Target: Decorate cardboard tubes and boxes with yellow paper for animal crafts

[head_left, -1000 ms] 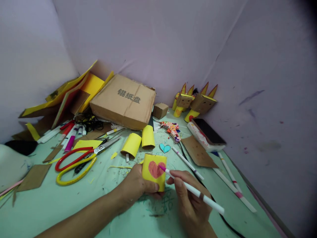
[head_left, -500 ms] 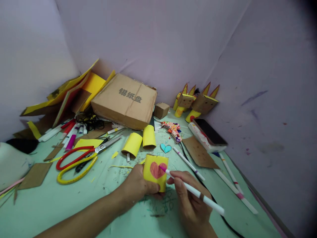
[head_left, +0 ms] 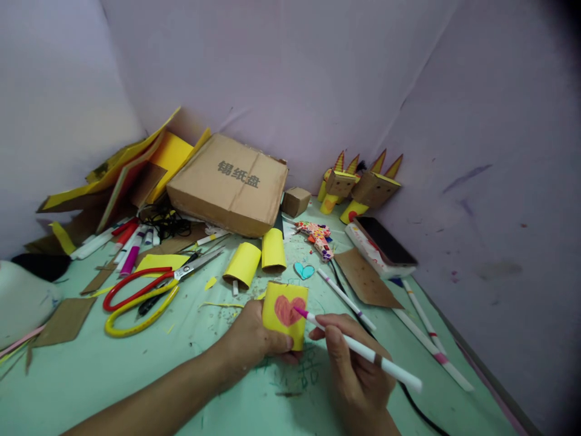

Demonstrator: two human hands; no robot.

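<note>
A yellow paper-covered cardboard tube (head_left: 298,339) is upright in my left hand (head_left: 256,336), fingers and thumb closed around its left side and lower edge. On its front is a pinkish-red heart (head_left: 285,312). My right hand (head_left: 356,363) pinches a white marker (head_left: 363,348) with a brown band; its magenta tip meets the heart's right side. Just behind the tube lies a small blue paper heart (head_left: 304,270). Two more yellow tubes (head_left: 242,265) rest on the table beyond my left hand.
Red-and-yellow scissors (head_left: 154,297) and several markers (head_left: 131,251) lie left. A large cardboard box (head_left: 227,184) is at the back. Right are a patterned glue gun (head_left: 318,236) with a black cord, a phone (head_left: 384,239), loose markers (head_left: 347,300) and cardboard animal figures (head_left: 374,188).
The marker and my right hand have shifted slightly right, and the tip has moved a little right and down on the heart. My left hand and the tube look almost unmoved.
</note>
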